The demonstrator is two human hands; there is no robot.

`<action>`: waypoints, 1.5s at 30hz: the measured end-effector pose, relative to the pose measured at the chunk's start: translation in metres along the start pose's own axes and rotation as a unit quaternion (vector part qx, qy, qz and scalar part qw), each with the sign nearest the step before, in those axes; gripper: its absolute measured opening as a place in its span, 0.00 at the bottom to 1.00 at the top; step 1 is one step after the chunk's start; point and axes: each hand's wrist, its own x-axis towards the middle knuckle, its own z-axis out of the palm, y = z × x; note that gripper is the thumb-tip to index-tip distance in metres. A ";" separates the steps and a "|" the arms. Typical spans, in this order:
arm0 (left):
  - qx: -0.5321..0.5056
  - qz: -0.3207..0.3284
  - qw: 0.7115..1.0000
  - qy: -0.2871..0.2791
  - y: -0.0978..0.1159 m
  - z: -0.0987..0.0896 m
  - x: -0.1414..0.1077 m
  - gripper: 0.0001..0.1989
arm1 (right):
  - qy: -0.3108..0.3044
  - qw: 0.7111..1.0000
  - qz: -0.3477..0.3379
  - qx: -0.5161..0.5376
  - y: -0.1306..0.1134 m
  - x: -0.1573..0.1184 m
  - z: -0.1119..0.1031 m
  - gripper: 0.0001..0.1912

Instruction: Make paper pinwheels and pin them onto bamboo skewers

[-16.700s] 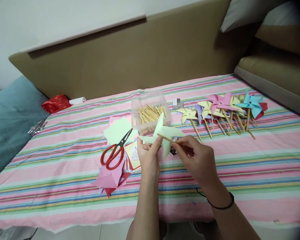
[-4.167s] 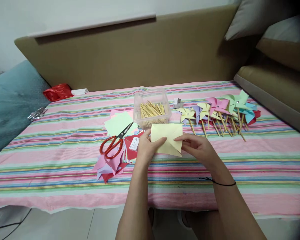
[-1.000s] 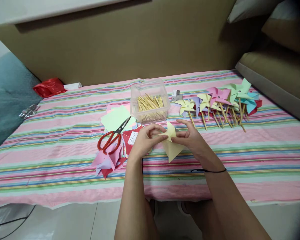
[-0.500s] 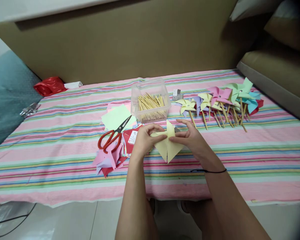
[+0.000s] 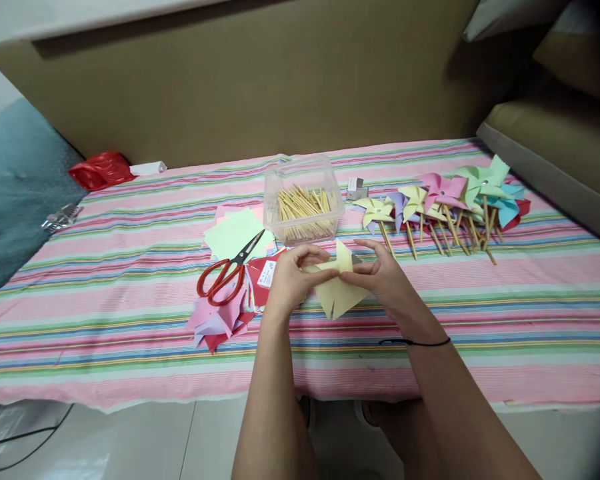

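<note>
A pale yellow paper square (image 5: 337,297), slit at its near corner, is held between both hands just above the striped cloth. My left hand (image 5: 300,277) pinches its left side, thumb near the paper's middle. On the other side my right hand (image 5: 377,270) grips it with thumb and fingers, the thumb tip almost meeting the left one. One far corner of the paper sticks up between the hands. Left of my left hand, red-handled scissors (image 5: 223,277) lie open over coloured paper sheets (image 5: 237,233) and a pile of pink, purple and red cut paper (image 5: 217,317).
Behind my hands stands a clear plastic box (image 5: 304,200) of thin wooden sticks. Several finished pinwheels (image 5: 445,193) lie at the right. A small grey-and-white packet (image 5: 357,189) sits beside the box, a red plastic bag (image 5: 103,171) at the far left.
The paper has tilted and its near corner has drawn up slightly, while the thumbs have come closer together at the middle. The scene has shifted a little in view.
</note>
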 end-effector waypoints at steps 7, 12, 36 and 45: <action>-0.179 -0.052 0.975 0.123 0.001 0.005 0.001 0.31 | 0.094 0.986 -0.014 0.139 -0.005 0.002 -0.001 0.46; -0.249 -0.111 0.962 0.019 0.006 0.021 -0.002 0.39 | 0.096 0.985 -0.023 0.144 -0.005 0.002 0.005 0.45; -0.136 -0.071 0.984 0.093 0.001 0.023 0.003 0.32 | 0.081 0.993 -0.033 0.074 -0.002 0.000 0.007 0.52; -0.131 -0.082 0.984 0.085 0.002 0.021 0.002 0.33 | 0.073 0.995 -0.034 0.066 -0.003 -0.002 0.006 0.52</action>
